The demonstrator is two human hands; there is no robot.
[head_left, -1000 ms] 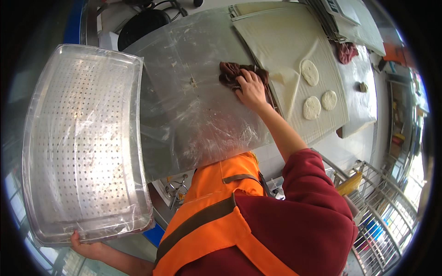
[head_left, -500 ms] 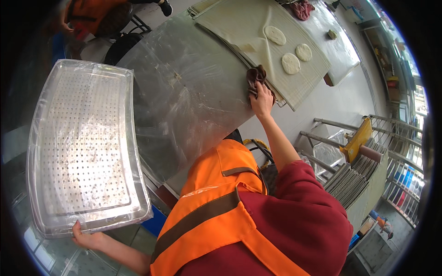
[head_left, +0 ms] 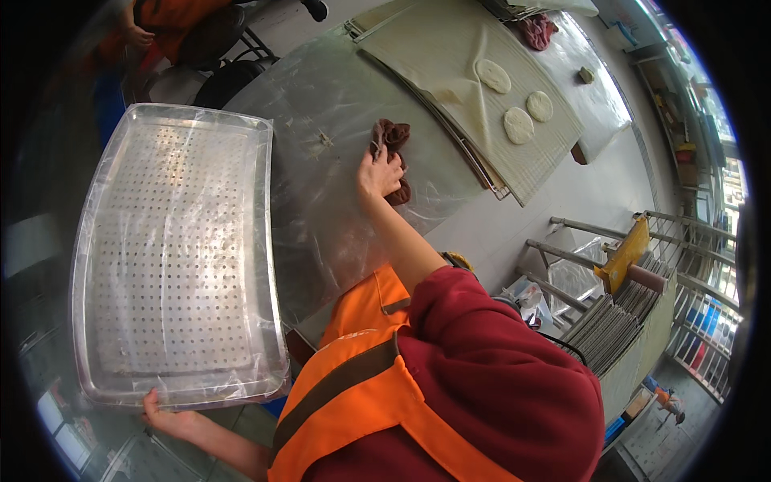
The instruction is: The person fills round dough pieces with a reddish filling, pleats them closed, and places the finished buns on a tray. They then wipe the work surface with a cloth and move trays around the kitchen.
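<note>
Your right hand point(head_left: 376, 173) presses flat on the rag point(head_left: 392, 153) at upper centre of the frame, on the plastic-covered desk point(head_left: 337, 120). Your left hand point(head_left: 165, 416), lower left, pinches the tray point(head_left: 173, 257) by its near edge; the tray's long axis runs away from you, left of the rag.

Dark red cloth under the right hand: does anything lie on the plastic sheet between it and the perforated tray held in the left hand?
Nothing visible. The right hand rests on the dark red cloth, and the plastic sheet toward the perforated tray shows only small dough specks. The left hand grips the tray's near edge.
</note>
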